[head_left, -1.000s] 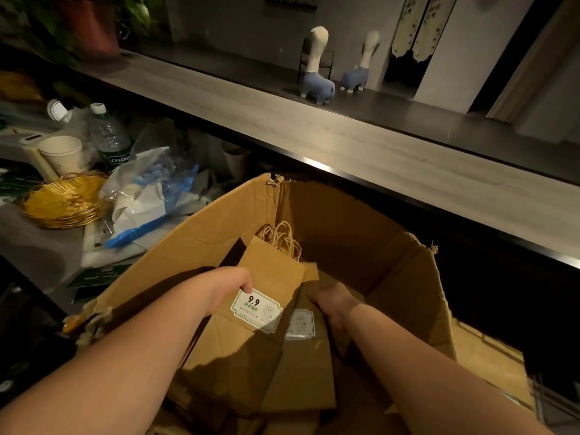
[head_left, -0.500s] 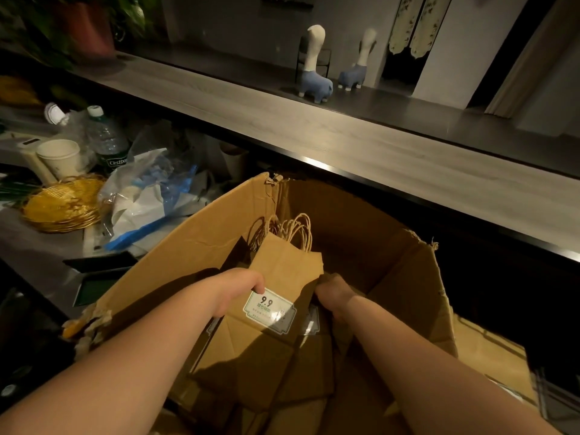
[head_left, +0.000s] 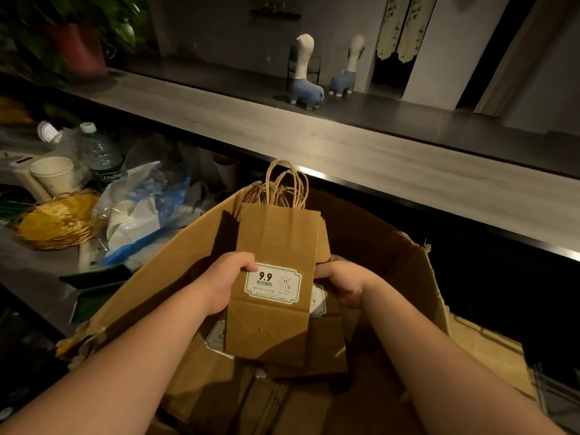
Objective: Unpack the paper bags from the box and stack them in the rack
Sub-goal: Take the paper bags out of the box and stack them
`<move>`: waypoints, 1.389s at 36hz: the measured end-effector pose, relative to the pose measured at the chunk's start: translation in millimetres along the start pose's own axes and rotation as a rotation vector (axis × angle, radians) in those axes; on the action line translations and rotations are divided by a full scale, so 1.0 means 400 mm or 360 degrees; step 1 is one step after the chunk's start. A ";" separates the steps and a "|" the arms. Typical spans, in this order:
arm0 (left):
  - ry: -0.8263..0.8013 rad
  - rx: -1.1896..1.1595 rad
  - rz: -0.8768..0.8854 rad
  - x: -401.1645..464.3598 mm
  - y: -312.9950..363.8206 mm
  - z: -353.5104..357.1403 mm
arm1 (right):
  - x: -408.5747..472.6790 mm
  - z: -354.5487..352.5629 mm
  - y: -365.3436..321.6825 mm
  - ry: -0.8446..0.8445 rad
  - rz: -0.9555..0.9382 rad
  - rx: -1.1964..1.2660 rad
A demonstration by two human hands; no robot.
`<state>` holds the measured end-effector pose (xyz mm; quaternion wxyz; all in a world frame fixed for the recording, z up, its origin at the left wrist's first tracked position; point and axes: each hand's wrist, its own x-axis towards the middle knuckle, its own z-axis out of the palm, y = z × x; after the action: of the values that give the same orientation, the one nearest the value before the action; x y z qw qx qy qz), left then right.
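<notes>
Above the open box [head_left: 175, 277], paper bags [head_left: 273, 265] between both hands.

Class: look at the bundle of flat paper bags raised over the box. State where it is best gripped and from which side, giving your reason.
Grip the paper bags at mid-height along both long edges, as the left hand and right hand do. They are several loose flat sheets, so squeezing from both sides probably keeps them together.
</notes>
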<state>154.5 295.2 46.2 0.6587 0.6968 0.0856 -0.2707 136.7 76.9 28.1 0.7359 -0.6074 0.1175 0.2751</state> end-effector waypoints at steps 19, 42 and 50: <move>0.0118 -0.0285 0.0232 0.004 0.028 0.010 | -0.013 0.030 -0.046 0.0577 -0.0760 -0.0132; 0.0637 0.0162 0.0464 0.016 0.011 0.026 | -0.012 0.061 -0.031 0.0104 -0.0540 0.0112; 0.0583 0.0183 0.0274 0.036 -0.012 0.039 | -0.015 0.043 -0.026 -0.0053 -0.0403 0.0061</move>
<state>160.1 277.5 35.3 0.6119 0.7756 0.1284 -0.0865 134.8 90.7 43.9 0.7780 -0.5987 0.0327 0.1877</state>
